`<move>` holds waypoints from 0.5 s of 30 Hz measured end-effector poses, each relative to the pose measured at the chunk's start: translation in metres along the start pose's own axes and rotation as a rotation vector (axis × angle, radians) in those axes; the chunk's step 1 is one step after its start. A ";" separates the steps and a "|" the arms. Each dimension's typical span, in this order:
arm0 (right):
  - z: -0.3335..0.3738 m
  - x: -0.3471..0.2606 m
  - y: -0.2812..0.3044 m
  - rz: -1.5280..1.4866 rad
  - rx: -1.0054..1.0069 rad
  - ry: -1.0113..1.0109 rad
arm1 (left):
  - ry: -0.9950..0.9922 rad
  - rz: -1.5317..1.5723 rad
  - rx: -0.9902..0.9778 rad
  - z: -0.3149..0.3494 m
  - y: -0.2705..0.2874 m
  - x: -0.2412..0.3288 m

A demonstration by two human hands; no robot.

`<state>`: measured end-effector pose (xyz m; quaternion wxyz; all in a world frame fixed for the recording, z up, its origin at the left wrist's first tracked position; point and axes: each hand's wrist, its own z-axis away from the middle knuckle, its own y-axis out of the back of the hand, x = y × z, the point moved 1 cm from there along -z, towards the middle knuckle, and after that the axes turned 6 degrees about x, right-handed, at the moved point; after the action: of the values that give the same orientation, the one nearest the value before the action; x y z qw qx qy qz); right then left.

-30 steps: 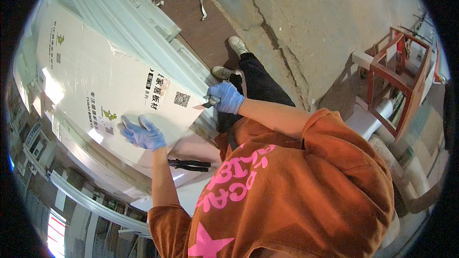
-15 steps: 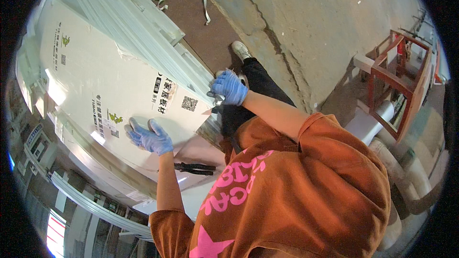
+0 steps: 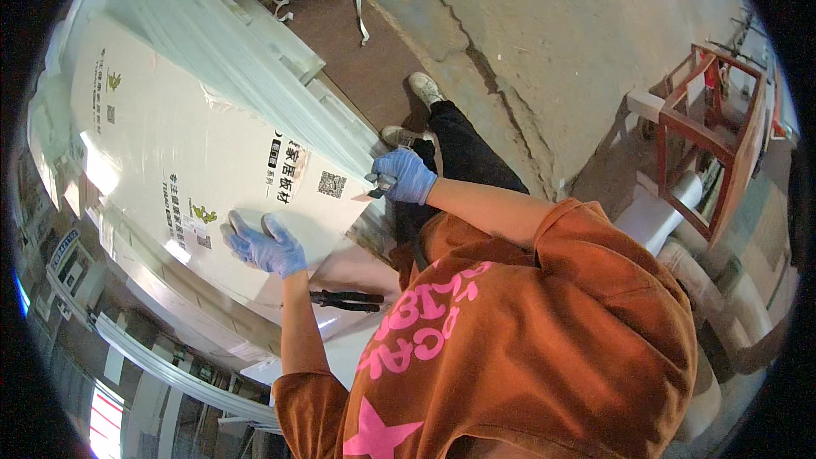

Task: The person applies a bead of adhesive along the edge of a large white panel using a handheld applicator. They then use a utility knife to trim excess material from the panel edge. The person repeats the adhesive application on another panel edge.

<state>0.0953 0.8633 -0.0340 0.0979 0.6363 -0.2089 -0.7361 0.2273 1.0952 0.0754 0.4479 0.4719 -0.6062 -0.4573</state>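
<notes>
A large white printed sheet (image 3: 255,157) covers the top of a stack of long panels on my left. My left hand (image 3: 265,244), in a blue glove, lies on it with the fingers spread, pressing near the printed square. My right hand (image 3: 405,177), also gloved in blue, is closed at the sheet's near right corner. A small grey metal tool (image 3: 383,183) sticks out of this fist against the corner; its exact kind is mostly hidden by my fingers. Dark-handled pliers (image 3: 348,299) rest beside my left forearm, close to my shirt.
Long white strips (image 3: 255,76) run along the stack's right edge. A brown board (image 3: 340,30) lies on the cracked concrete floor, with cut white straps (image 3: 361,13) on it. At the right stands a reddish-brown frame (image 3: 714,140). My shoe (image 3: 425,87) is beside the stack.
My right hand has turned slightly and shifted a little down and left at the corner, with the tool. The left hand stays almost in place. A shadow now shows on the far floor.
</notes>
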 end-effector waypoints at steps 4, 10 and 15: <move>-0.003 -0.003 -0.005 -0.040 0.058 0.030 | 0.001 0.004 -0.011 0.001 -0.002 -0.002; -0.039 0.000 0.018 0.241 -0.093 0.264 | -0.030 -0.026 -0.034 0.000 -0.001 -0.001; -0.066 0.010 0.038 0.292 -0.083 0.566 | -0.067 -0.010 -0.039 -0.001 0.001 0.001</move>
<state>0.1531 0.8132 -0.0333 0.2825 0.7745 -0.2323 -0.5161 0.2276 1.0946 0.0765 0.4340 0.4504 -0.6096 -0.4869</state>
